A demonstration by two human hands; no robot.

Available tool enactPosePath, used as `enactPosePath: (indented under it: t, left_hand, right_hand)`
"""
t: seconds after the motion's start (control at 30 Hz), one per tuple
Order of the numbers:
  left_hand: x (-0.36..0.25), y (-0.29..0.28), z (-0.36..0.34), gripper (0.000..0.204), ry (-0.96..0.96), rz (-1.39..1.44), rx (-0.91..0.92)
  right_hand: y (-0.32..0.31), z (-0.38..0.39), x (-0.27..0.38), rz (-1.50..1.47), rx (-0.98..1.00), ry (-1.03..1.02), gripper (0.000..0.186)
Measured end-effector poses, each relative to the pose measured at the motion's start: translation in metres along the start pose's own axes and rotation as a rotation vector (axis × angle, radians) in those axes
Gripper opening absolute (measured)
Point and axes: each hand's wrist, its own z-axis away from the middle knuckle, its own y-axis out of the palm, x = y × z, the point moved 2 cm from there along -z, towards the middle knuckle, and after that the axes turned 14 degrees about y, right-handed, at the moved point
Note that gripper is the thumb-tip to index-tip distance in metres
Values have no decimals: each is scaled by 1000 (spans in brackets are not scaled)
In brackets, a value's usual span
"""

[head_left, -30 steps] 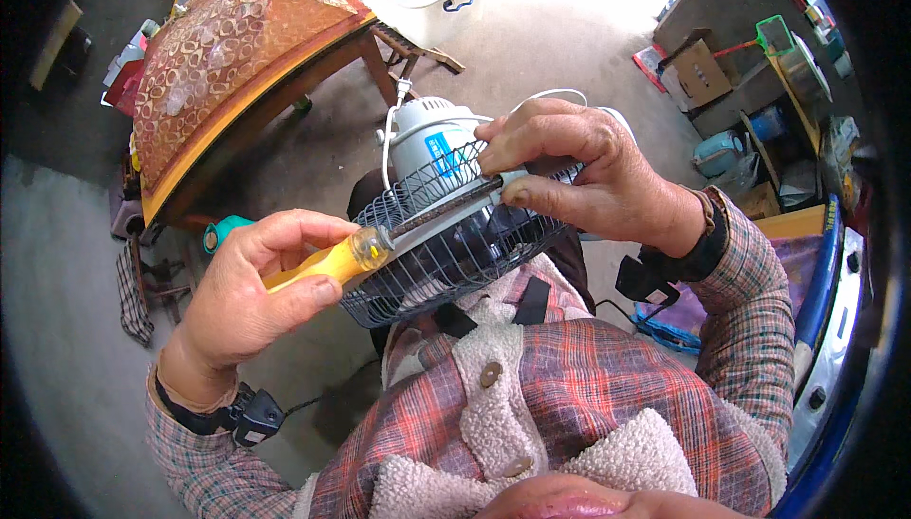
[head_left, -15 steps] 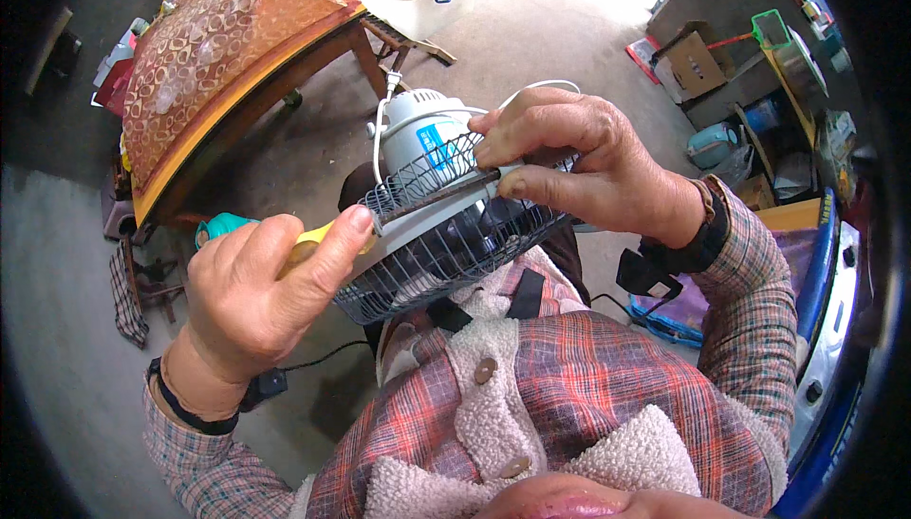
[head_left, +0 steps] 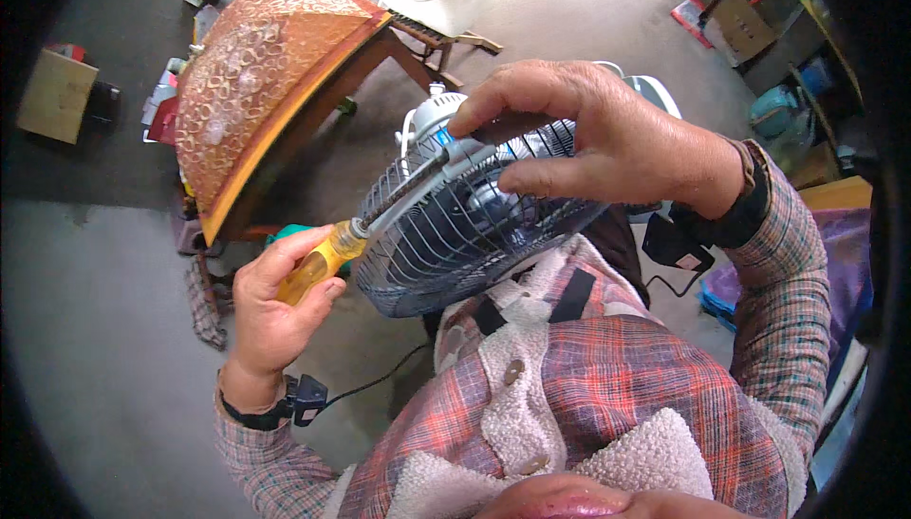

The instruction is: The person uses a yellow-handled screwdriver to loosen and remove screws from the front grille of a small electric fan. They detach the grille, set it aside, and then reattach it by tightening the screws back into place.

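1. I see the fan (head_left: pixel 455 225) held up over the lap, off the floor; it looks light, its wire cage springy and easy to dent.
2. My right hand (head_left: pixel 607 139) has its fingers clamped on the cage rim, the stiffest hold.
3. My left hand (head_left: pixel 275 301) has its fingers wrapped tight on the yellow screwdriver (head_left: pixel 318 268) handle, which looks smooth and likely slippery; its shaft reaches into the cage.

Red-and-grey plaid sleeves, cream fleece collar (buttoned), dark watch band at each wrist.

Yellow-handled screwdriver (head_left: pixel 327 258) pokes slantwise into tilted grey wire-caged fan (head_left: pixel 455 234).
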Motion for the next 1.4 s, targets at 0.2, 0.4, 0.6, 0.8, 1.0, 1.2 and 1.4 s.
enactPosePath:
  t: [0.2, 0.4, 0.6, 0.8, 1.0, 1.2, 1.4]
  left_hand:
    - [12, -7, -5, 46, -290, 614, 36]
    - [17, -9, -12, 55, -388, 713, 149]
    - [15, -4, -16, 54, -343, 676, 121]
    - [8, -11, -18, 49, -372, 585, 141]
    - [4, -9, -24, 45, -90, 227, 139]
    - [-7, -4, -21, 48, 487, -626, 148]
    - [3, -1, -18, 56, 117, -43, 92]
  right_hand:
    - [0, -9, -17, -228, 1, 55, 33]
    - [2, -12, -20, -364, 48, 89, 18]
    - [4, -12, -17, -228, -88, 28, 13]
    - [-2, -16, -16, -203, -18, 69, 12]
    - [-2, -14, -13, -177, -19, 4, 12]
    - [-1, -14, -12, -141, -54, -10, 12]
    - [-2, -15, -9, -84, -27, 0, 14]
